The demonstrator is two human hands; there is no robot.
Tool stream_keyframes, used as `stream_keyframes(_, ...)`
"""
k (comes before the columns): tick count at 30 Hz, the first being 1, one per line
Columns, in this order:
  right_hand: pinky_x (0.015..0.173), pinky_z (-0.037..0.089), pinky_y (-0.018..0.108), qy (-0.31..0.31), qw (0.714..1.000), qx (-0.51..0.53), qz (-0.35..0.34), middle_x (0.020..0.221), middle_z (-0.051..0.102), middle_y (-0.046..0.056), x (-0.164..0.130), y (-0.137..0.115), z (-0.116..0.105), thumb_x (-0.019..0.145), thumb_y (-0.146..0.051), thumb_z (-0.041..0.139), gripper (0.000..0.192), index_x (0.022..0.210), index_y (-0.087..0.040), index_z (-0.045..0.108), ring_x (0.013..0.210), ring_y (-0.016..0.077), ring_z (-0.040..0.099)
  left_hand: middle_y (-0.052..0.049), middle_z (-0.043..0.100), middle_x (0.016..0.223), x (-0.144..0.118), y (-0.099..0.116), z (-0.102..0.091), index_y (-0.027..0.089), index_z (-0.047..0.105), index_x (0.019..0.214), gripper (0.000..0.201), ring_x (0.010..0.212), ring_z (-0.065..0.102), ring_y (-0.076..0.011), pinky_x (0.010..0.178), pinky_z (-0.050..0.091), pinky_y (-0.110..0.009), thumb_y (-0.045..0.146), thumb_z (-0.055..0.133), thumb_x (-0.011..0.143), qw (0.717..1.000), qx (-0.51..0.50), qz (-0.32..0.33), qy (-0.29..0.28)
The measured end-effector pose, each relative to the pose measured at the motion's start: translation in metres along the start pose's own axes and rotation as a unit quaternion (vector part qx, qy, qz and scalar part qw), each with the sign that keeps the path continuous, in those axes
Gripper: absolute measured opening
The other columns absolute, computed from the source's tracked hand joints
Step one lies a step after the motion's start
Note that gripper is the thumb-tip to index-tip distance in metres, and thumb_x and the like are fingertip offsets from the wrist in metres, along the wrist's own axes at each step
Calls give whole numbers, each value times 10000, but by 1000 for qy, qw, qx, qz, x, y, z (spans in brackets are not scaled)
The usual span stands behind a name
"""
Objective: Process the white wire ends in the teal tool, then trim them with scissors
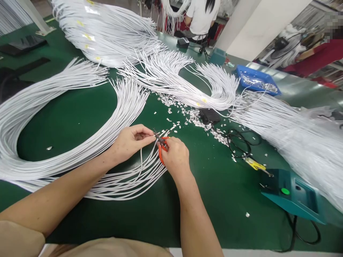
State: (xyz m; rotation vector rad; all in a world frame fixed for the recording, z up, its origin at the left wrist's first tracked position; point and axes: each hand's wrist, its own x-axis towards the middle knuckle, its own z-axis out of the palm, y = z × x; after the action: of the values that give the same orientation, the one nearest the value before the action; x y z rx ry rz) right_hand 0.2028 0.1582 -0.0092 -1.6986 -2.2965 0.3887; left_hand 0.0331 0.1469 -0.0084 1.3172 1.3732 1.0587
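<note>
My left hand [132,140] pinches the end of a thin white cable [141,160] between thumb and fingers. My right hand [175,157] grips small orange-handled cutters [161,144], whose dark jaws meet the cable end at my left fingertips. Under both hands lies a loose bundle of white cables [125,182] on the green table [209,185]. A large looped bundle of white cables [53,114] curves away to the left.
Small white cut-off bits [193,116] litter the table beyond my hands. A teal machine with a green button [292,194] sits at right, with a black cord [238,142]. More cable bundles [294,139] and a blue tray [257,80] lie farther back. A person in white [200,18] stands behind.
</note>
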Motion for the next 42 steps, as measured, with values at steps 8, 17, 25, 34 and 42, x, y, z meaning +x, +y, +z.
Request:
stream_keyframes(8, 612, 309, 260, -2, 1000, -8, 0, 707, 581, 25, 0, -2, 1, 861, -319, 532, 216, 716, -188, 624, 701, 152, 513, -37, 690, 886, -1, 3, 1, 170, 682, 906, 210, 818, 624, -165, 772, 489, -278, 337, 591, 815, 999, 45, 1, -21)
stream_keyframes(17, 642, 403, 267, -10, 925, 373, 78, 769, 644, 17, 3, 7, -8, 764, -361, 634, 193, 811, -182, 688, 688, 145, 550, 7, 591, 677, 0, 7, 1, 176, 657, 855, 226, 653, 540, -135, 683, 438, -256, 368, 540, 830, 997, 17, -31, -62)
stream_keyframes(25, 740, 452, 281, -75, 784, 614, 56, 787, 649, 10, 4, 3, -9, 763, -313, 658, 188, 896, -200, 726, 765, 150, 585, 16, 515, 675, -5, 8, 6, 172, 509, 608, 361, 632, 456, -110, 648, 396, -226, 453, 551, 832, 978, -111, -74, -162)
stream_keyframes(34, 683, 426, 256, -32, 784, 616, 65, 717, 607, -4, 5, 0, -4, 747, -312, 684, 144, 700, -176, 672, 689, 124, 540, 17, 503, 659, -4, 11, 4, 161, 588, 700, 255, 603, 427, -92, 600, 373, -217, 394, 659, 775, 944, -230, -151, -180)
stream_keyframes(42, 673, 414, 254, -16, 785, 614, 82, 715, 596, -15, 6, -3, -2, 729, -322, 682, 135, 719, -188, 675, 664, 114, 512, -1, 524, 677, -1, 9, 3, 156, 627, 777, 236, 627, 464, -100, 601, 395, -231, 379, 694, 743, 955, -225, -131, -143)
